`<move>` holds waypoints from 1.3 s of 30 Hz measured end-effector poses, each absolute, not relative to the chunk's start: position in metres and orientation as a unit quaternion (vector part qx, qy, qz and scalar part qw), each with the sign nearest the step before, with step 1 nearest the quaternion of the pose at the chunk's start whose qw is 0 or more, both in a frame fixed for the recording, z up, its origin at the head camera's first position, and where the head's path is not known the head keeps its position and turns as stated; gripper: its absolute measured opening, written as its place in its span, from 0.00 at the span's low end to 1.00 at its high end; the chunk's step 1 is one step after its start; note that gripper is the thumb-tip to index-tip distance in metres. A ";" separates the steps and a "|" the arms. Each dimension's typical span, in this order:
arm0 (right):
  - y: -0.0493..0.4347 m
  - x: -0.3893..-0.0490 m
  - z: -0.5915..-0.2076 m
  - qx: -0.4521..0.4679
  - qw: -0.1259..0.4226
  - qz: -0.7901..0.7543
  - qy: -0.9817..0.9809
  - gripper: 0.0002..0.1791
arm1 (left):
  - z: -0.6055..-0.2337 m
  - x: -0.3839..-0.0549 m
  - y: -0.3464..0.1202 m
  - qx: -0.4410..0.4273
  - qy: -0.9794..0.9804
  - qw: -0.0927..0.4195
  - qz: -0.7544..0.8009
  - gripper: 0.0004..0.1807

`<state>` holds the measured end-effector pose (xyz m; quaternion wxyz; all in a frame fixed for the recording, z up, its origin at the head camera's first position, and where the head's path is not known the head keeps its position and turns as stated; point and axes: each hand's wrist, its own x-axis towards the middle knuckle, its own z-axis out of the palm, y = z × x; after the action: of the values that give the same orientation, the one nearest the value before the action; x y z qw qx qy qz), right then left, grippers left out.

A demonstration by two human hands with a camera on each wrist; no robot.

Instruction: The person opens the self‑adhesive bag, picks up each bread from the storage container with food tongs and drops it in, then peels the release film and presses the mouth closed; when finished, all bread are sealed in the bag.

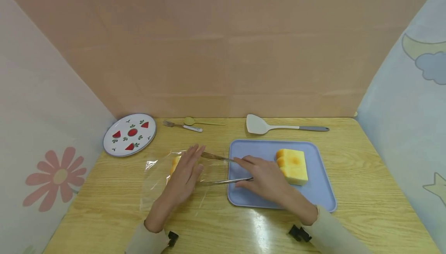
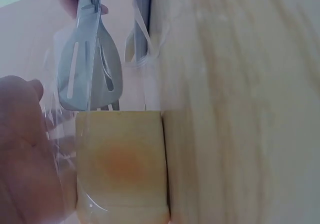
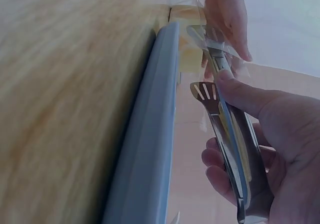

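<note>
My right hand grips metal tongs with slotted ends, their arms spread apart and pointing left. A clear plastic bag lies on the table at left, a bread loaf piece inside it with a browned top. In the left wrist view the tongs' slotted end is close to the bread's far side, with bag film across it. My left hand lies over the bag beside the bread, fingers straight, hiding much of the bread from the head view. Another bread piece sits on the blue tray, right beside my right hand.
A white plate with red fruit prints leans at the back left. Nearby lie a fork and a yellow spoon. Behind the tray is a white spatula with a grey handle. Walls enclose the table's back and sides.
</note>
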<state>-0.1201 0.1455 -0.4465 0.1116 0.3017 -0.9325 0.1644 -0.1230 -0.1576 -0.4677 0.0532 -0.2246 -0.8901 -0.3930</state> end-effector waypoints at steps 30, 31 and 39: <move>0.173 -0.116 -0.445 0.309 0.222 0.206 -0.902 0.32 | -0.466 -0.129 -0.128 -0.198 -0.830 0.280 -0.440 0.07; 0.175 -0.116 -0.445 0.305 0.221 0.203 -0.904 0.33 | -0.466 -0.129 -0.129 -0.199 -0.826 0.282 -0.447 0.07; 0.192 -0.110 -0.436 0.290 0.202 0.183 -0.917 0.36 | -0.470 -0.135 -0.133 -0.215 -0.798 0.286 -0.484 0.08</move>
<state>-0.1105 0.1920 -0.4361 0.2024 0.2899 -0.9173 0.1831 -0.1351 -0.1329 -0.4700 0.2858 -0.2152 -0.7984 -0.4843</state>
